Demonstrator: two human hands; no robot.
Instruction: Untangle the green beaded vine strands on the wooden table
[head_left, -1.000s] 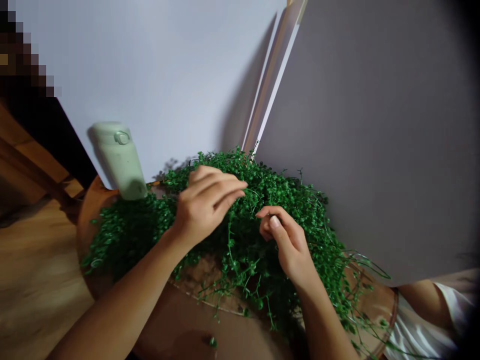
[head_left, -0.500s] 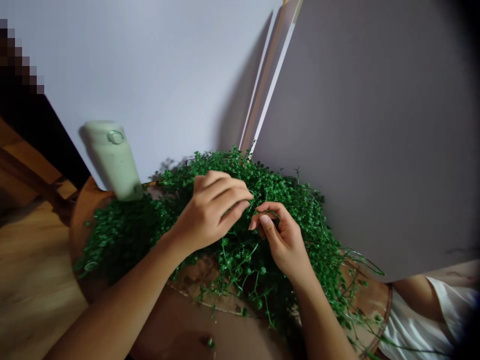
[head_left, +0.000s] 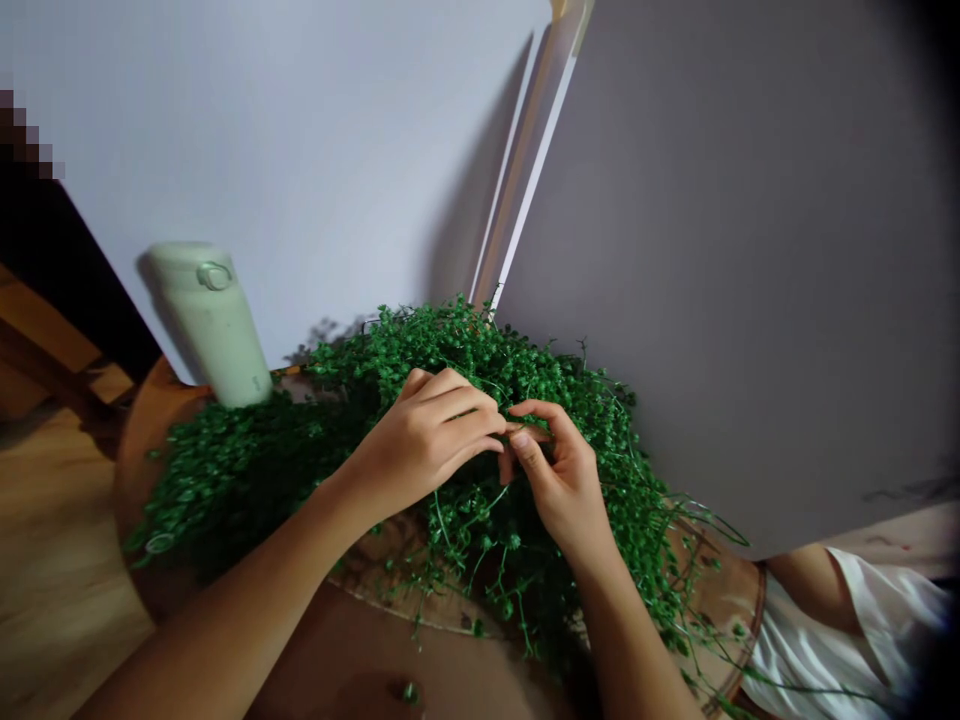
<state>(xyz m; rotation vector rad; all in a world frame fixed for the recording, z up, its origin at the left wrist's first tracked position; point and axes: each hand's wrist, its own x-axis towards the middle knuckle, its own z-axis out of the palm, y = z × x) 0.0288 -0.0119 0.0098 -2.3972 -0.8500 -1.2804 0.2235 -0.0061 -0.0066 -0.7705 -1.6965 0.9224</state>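
Left hand (head_left: 442,430) has closed in on the right hand (head_left: 564,475) at its 3 o'clock, fingertips now meeting over the foliage (head_left: 480,350) spread across the surface (head_left: 154,405), so both work one spot; can't tell whether either grip is clamped on anything.

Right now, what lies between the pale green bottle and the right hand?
In the head view, the left hand and leafy green foliage lie between the bottle and the right hand.

Perhaps a home (hard to be sure): round wooden table (head_left: 141,430), wood-look floor (head_left: 67,530).
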